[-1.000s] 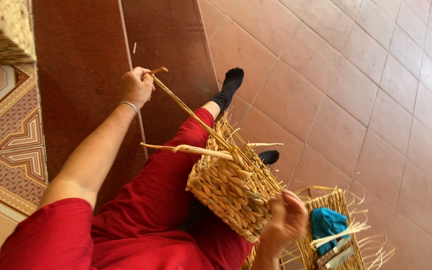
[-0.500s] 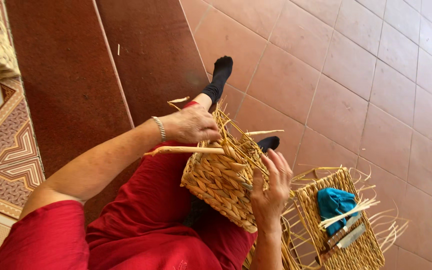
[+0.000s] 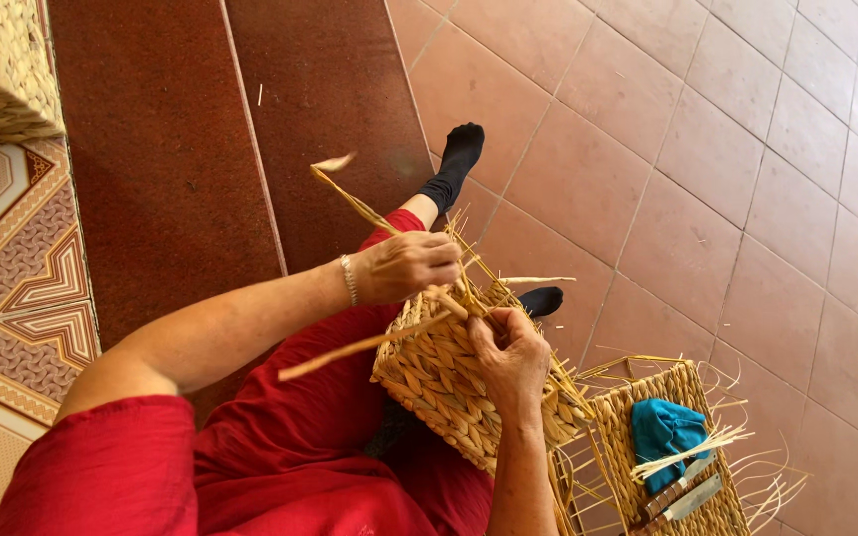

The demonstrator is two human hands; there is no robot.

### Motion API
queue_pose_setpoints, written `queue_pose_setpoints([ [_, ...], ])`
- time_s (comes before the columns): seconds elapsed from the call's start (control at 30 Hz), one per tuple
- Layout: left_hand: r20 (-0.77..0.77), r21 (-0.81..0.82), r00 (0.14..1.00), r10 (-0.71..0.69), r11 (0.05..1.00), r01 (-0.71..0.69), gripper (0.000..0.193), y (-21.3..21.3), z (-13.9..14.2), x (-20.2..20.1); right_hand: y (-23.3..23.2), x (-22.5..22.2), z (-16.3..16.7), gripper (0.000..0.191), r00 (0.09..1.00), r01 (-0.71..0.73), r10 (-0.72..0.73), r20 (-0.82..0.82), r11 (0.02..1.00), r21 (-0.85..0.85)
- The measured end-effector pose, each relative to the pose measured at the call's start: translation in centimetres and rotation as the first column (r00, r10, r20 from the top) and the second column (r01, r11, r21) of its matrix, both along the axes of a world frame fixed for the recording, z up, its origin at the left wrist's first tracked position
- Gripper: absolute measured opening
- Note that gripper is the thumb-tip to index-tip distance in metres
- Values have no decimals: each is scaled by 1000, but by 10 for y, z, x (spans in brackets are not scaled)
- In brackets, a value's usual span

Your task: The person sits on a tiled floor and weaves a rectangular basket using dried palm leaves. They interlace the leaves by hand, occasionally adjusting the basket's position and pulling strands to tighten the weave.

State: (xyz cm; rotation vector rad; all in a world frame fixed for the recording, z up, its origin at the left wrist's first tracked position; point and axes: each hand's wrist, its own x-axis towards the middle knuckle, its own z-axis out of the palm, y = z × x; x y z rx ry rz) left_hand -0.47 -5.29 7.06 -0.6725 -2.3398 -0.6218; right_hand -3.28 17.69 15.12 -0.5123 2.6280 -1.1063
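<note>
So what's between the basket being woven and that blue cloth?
In the head view, only the second basket's near woven wall and loose straw ends separate the woven basket from the blue cloth.

Tiled floor (image 3: 707,179), second woven basket (image 3: 692,397)

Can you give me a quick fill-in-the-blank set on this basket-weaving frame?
1. Both hands work at the rim of a woven ____ on the lap.
2. The left hand pinches a long straw strand while the right hand presses the ____ of the basket.
3. The second basket on the floor holds a ____ cloth.

Missing: basket; rim; blue
</note>
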Motion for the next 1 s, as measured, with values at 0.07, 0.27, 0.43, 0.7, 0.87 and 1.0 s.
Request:
queue_pose_setpoints([
  [0.07, 33, -36, 995, 98, 995, -97, 11, 2, -5, 16, 1, -1, 1, 24, 999, -12, 13, 42, 1000, -3],
  [0.27, 257, 447, 966, 20, 884, -137, 24, 6, -16, 61, 24, -9, 12, 29, 938, -130, 233, 256, 922, -366],
  [0.43, 199, 512, 979, -42, 856, -67, 43, 10, 10, 65, 84, -12, 15, 23, 997, 10, -39, -67, 919, -394],
  [0.7, 247, 425, 959, 136, 875, -234, 33, 44, 36, 55, 160, 18, -34, 36, 838, 545, -464, 286, 728, -415],
  [0.87, 323, 544, 940, 107, 792, -277, 29, 46, 21, 52, 143, 39, -70, 58, 924, 383, -271, 271, 690, -614],
  [1.0, 479, 639, 876, 52, 664, -389, 32, 46, 8, 71, 134, 33, -71, 57, 913, 393, -377, 158, 700, -597],
])
